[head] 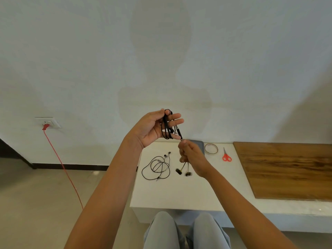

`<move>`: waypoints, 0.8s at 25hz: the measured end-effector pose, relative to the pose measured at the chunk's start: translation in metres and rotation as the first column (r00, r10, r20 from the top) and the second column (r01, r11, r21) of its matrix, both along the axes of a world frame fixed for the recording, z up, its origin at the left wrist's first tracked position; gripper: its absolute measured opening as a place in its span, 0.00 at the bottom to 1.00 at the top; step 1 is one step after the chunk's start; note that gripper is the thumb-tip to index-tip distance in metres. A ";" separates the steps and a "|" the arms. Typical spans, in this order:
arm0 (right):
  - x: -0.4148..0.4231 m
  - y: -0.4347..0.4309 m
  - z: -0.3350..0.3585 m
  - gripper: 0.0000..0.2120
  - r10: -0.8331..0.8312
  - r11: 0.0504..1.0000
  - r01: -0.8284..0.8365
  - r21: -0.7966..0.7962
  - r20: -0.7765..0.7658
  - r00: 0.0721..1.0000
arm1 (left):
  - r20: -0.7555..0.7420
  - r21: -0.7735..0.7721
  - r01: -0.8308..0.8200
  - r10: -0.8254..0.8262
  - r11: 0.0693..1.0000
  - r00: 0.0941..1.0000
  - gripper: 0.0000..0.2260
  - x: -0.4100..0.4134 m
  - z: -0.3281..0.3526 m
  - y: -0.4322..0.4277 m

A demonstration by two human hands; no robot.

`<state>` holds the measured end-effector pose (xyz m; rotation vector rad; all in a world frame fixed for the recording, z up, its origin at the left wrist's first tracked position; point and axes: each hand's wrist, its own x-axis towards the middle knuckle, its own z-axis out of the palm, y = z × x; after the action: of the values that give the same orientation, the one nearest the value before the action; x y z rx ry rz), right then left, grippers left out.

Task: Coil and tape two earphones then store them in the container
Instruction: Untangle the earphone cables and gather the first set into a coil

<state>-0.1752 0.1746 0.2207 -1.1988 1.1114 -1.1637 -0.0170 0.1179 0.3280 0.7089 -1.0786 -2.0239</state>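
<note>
Earphone [168, 129] is being coiled round the fingers [177, 116] of the left hand [150, 129] and pinned by the thumb, above the table [197, 191]; its tail is being gripped by the right hand [191, 156]. If tension is being lost, loops could slide off

On my feed the forearms [111, 177] are bare down to the frame's edge, as are the left grip [152, 126] and right grip [192, 155]. I see pale blue-grey trousers [161, 230], lightly creased, covering both knees [206, 220].
</note>
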 end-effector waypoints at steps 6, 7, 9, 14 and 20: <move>0.017 0.027 -0.008 0.17 0.033 0.997 -0.059 -0.042 -0.452 0.891 | 0.141 -0.115 -0.197 0.212 0.974 0.967 0.11 -0.007 -0.025 -0.007; 0.018 0.031 -0.006 0.18 0.021 0.995 -0.070 -0.074 -0.519 0.855 | 0.169 -0.133 -0.214 0.234 0.968 0.957 0.11 -0.006 -0.030 -0.007; 0.017 0.034 0.002 0.18 -0.008 0.990 -0.084 -0.114 -0.641 0.767 | 0.257 -0.187 -0.175 0.220 0.967 0.941 0.11 -0.007 -0.042 -0.006; 0.007 0.025 0.040 0.15 -0.108 0.966 -0.165 -0.198 -0.893 0.437 | 0.470 -0.374 0.048 0.145 0.926 0.871 0.12 -0.014 -0.068 0.002; -0.020 0.004 0.065 0.05 -0.133 0.970 -0.089 -0.227 -0.799 0.586 | 0.410 -0.300 0.110 0.024 0.948 0.912 0.13 -0.014 -0.076 0.008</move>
<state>-0.1949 0.1782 0.2855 -2.0379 1.6903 -0.7463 -0.0314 0.1255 0.2519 0.9672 -1.6337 -1.7126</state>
